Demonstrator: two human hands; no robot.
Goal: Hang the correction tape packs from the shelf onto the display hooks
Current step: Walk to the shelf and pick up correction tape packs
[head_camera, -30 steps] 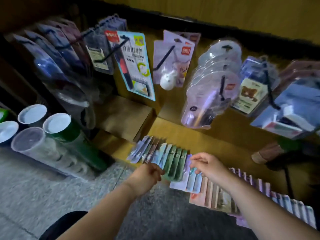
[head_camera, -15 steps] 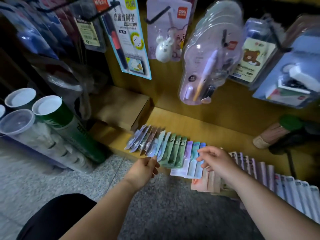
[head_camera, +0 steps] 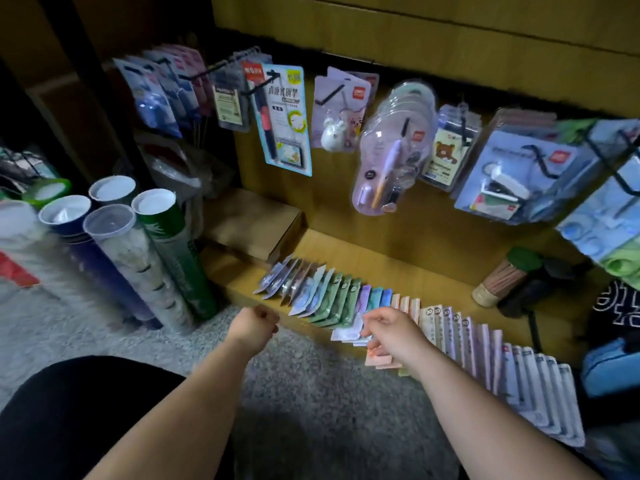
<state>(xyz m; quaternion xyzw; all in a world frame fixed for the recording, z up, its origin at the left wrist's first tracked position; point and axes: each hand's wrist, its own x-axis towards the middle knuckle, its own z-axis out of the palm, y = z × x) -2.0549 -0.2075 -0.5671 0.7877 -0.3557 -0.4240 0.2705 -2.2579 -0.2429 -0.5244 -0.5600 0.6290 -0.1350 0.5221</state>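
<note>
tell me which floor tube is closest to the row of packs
The green tube with the white lid: rightmost of the cluster, beside the wooden shelf; the navy tube and clear tube stand farther left.

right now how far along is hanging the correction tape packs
Barely started. Done: nothing clear; the row of packs lies on the shelf. In hand: right hand curls at a lavender pack, grip unclear; left hand is an empty fist. Left: hanging the row.
</note>
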